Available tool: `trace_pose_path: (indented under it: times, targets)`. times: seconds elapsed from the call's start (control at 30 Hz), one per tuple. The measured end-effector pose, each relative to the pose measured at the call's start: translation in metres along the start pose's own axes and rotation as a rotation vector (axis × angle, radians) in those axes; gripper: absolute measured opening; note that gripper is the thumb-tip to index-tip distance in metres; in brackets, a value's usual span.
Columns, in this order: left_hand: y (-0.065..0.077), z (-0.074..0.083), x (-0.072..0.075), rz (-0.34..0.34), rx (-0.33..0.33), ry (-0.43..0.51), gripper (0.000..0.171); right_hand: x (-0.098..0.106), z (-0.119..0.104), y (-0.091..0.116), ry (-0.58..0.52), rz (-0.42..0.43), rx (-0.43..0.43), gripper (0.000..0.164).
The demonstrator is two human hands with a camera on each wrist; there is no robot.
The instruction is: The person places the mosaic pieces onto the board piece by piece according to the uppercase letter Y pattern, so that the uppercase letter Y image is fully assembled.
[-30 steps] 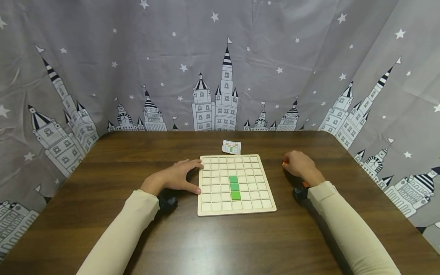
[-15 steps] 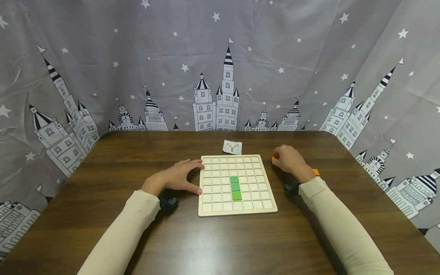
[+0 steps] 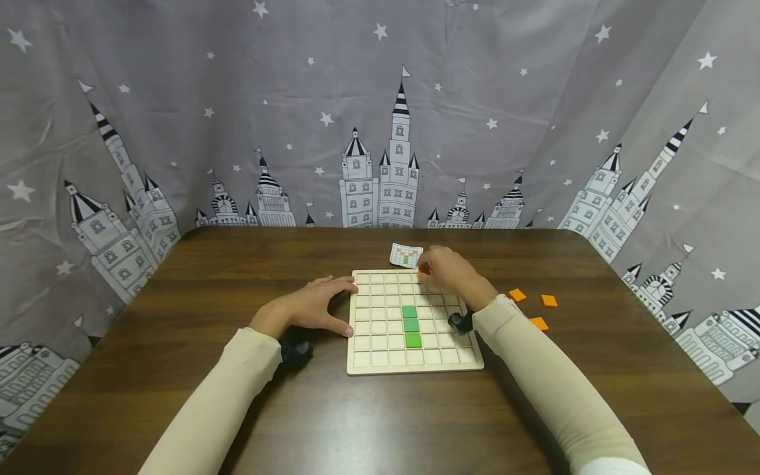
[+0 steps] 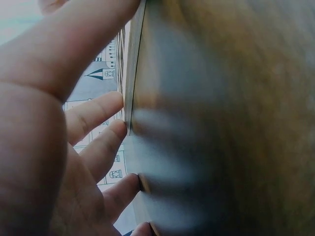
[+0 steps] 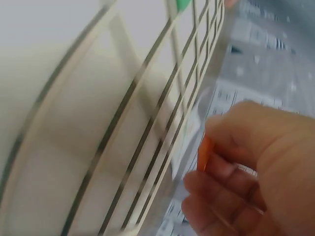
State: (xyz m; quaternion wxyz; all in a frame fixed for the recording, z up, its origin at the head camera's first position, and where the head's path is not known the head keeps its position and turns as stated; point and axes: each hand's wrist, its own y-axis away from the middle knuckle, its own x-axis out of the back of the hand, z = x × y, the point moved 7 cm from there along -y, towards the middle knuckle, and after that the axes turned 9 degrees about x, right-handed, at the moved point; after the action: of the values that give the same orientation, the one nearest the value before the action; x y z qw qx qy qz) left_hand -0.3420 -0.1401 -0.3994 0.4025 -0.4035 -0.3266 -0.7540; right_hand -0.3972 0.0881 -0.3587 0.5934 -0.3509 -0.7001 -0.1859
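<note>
A pale wooden grid board [image 3: 380,359] lies on the table, with three green tiles [image 3: 411,325] in one column of its cells. My left hand [image 3: 309,307] touches the board's left edge, thumb and fingers spread apart; in the left wrist view its fingers [image 4: 103,147] reach to the board's edge [image 4: 133,69]. Over the board's far right part, my right hand [image 3: 454,274] pinches an orange tile [image 5: 204,153] between thumb and fingers. That hand and its wrist hide some cells beneath them.
Several orange tiles [image 3: 549,301] lie loose on the table right of the board, partly beside the right sleeve. A small paper card [image 3: 406,254] with a coloured grid pattern lies just behind the board. A grey castle-print curtain [image 3: 297,86] hangs behind the table.
My right hand has moved left with the orange tile, from the table at the right to above the board. Loose orange tiles it had covered now show. The left hand stays at the board's edge.
</note>
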Motion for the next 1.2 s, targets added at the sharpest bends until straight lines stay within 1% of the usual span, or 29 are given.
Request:
trace_pose_path:
  times: [0.13,0.27,0.4,0.5,0.67,0.87,0.97,1.07,1.2]
  targets:
    - [0.0,0.001,-0.001,-0.004,0.007,0.003,0.088,-0.013,-0.025,-0.02,-0.01,-0.042,0.109,0.01]
    - [-0.001,0.001,-0.003,-0.012,0.009,0.0,0.088,-0.026,-0.042,-0.032,0.013,-0.087,0.165,0.006]
    - [-0.002,0.002,-0.003,-0.016,0.016,-0.004,0.088,-0.035,-0.055,-0.042,0.037,-0.096,0.193,0.005]
    - [-0.002,0.002,-0.004,-0.012,0.015,-0.009,0.088,-0.039,-0.061,-0.045,0.047,-0.119,0.183,0.007]
    - [-0.002,0.0,-0.003,-0.003,0.012,-0.018,0.089,-0.042,-0.067,-0.047,0.051,-0.177,0.133,0.015]
    - [0.001,-0.001,-0.001,0.0,0.023,-0.018,0.088,-0.041,-0.069,-0.049,0.011,-0.181,0.092,0.02]
    - [0.0,-0.001,-0.002,-0.003,0.017,-0.013,0.089,-0.041,-0.064,-0.048,-0.032,-0.16,0.044,0.02]
    - [-0.001,0.0,-0.003,0.001,0.007,-0.012,0.088,-0.041,-0.06,-0.047,-0.047,-0.141,0.006,0.018]
    - [-0.001,-0.002,-0.002,0.013,0.004,-0.008,0.087,-0.042,-0.062,-0.05,-0.021,-0.161,0.022,0.011]
